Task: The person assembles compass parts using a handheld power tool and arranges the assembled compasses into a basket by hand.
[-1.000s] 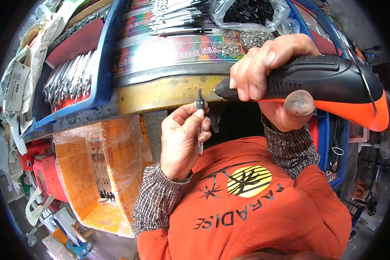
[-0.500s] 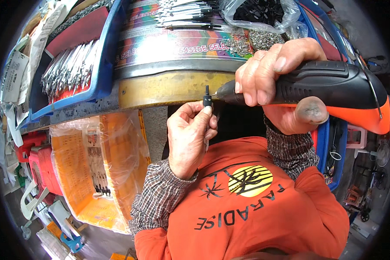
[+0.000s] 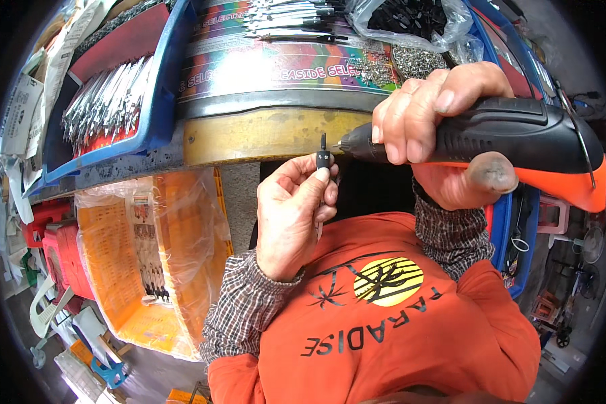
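Note:
My left hand [image 3: 291, 215] pinches a small black plastic part [image 3: 323, 160] between thumb and fingertips, in front of the table edge. A thin black stem rises from the part, and two small light dots show on its face. Whatever lies deeper in the palm is mostly hidden. My right hand [image 3: 438, 128] is wrapped around a black and orange electric screwdriver [image 3: 512, 128], held level. Its narrow tip points left and sits just right of the black part, with a slight gap visible between them.
Small metal screws [image 3: 417, 62] lie heaped at the table's right, beside a clear bag [image 3: 444, 34] of black parts. Slim silver-and-black pieces [image 3: 289, 20] lie farther back. A blue bin [image 3: 161, 101] of similar pieces stands left. Below is an orange crate [image 3: 114, 296] lined with plastic.
The screwdriver has shifted slightly right, and its tip has drawn away from the black part. My left hand holds the part in nearly the same place.

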`<control>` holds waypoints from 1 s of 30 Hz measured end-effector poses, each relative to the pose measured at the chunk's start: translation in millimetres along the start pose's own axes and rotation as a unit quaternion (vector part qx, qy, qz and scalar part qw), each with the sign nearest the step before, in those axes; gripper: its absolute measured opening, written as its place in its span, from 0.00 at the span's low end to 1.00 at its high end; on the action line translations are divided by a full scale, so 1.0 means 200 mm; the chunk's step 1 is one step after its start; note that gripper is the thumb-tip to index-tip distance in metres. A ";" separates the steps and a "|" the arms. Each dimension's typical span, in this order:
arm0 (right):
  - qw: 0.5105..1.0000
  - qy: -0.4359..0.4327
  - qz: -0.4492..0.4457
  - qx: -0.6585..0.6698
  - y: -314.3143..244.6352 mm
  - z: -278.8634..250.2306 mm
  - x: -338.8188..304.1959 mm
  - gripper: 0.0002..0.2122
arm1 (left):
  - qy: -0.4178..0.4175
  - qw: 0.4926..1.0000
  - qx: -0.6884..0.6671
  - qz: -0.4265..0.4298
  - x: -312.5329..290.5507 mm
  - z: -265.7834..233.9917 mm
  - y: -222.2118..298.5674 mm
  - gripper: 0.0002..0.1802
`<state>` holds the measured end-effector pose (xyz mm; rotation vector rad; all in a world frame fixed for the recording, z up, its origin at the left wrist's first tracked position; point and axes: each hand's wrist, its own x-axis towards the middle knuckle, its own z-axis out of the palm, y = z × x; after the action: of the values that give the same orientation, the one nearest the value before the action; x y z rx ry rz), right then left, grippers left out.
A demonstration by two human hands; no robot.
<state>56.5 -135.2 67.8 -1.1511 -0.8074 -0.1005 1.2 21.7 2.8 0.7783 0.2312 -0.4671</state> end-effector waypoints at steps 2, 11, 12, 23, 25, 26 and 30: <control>1.000 -0.001 0.000 0.001 0.00 -0.01 0.00 0.27 | -0.002 1.000 -0.017 -0.015 0.01 -0.01 0.00 0.08; 1.000 -0.006 0.005 0.004 -0.01 -0.01 0.00 0.27 | 0.037 0.999 0.007 -0.001 0.03 0.00 -0.04 0.06; 1.000 -0.006 0.005 0.004 -0.01 -0.01 0.00 0.27 | 0.033 0.999 0.007 0.000 0.03 0.00 -0.04 0.06; 1.000 -0.011 0.012 0.005 0.00 0.00 0.00 0.27 | 0.045 0.998 0.032 0.004 0.03 0.00 -0.04 0.06; 0.997 -0.082 0.005 -0.007 -0.01 -0.02 0.05 0.26 | 0.046 0.998 0.033 0.000 0.02 0.00 -0.04 0.06; 0.988 -0.152 -0.002 -0.018 -0.01 -0.03 0.07 0.26 | 0.053 0.998 0.031 0.005 0.02 0.01 -0.04 0.06; 0.988 -0.154 -0.010 0.000 0.01 0.00 0.09 0.23 | 0.061 0.998 0.011 0.008 0.01 0.04 -0.04 0.07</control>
<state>71.1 -128.0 77.9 -1.1753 -1.0914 0.0624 0.3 10.4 2.2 0.8314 0.3339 -0.4087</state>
